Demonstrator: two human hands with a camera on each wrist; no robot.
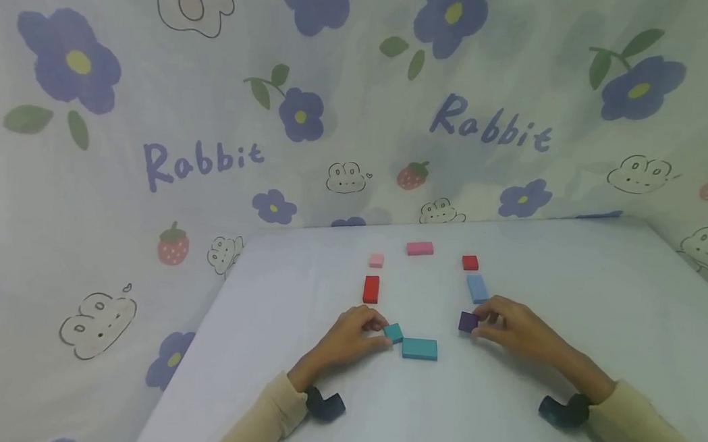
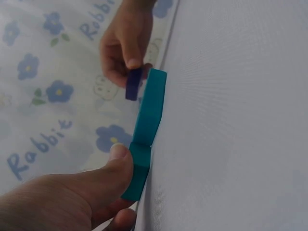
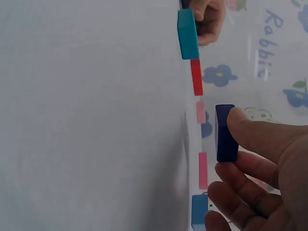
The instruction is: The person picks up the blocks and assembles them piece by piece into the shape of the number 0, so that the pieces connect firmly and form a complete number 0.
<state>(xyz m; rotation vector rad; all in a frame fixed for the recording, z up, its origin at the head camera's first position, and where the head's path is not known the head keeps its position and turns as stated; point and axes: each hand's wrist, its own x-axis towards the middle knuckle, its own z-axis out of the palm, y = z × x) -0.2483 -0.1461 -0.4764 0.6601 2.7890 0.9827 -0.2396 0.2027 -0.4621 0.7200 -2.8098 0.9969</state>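
My left hand [image 1: 351,337] pinches a small teal square block [image 1: 392,333] between thumb and fingers at the table surface. That block's corner meets the left end of a longer teal rectangular block [image 1: 420,349], which lies flat. In the left wrist view the thumb presses the face of the teal square block [image 2: 139,166]. To the right, my right hand [image 1: 514,325] pinches a dark purple square block [image 1: 468,322] by its right side. The right wrist view shows the purple block [image 3: 226,134] between thumb and index finger, with the other fingers loosely bent.
Further back lie a red rectangular block [image 1: 371,289], a light pink square [image 1: 376,260], a pink rectangle [image 1: 420,249], a red square [image 1: 470,262] and a light blue rectangle [image 1: 477,289], in a loose ring. A patterned curtain [image 1: 348,112] rises behind the white table [image 1: 439,422].
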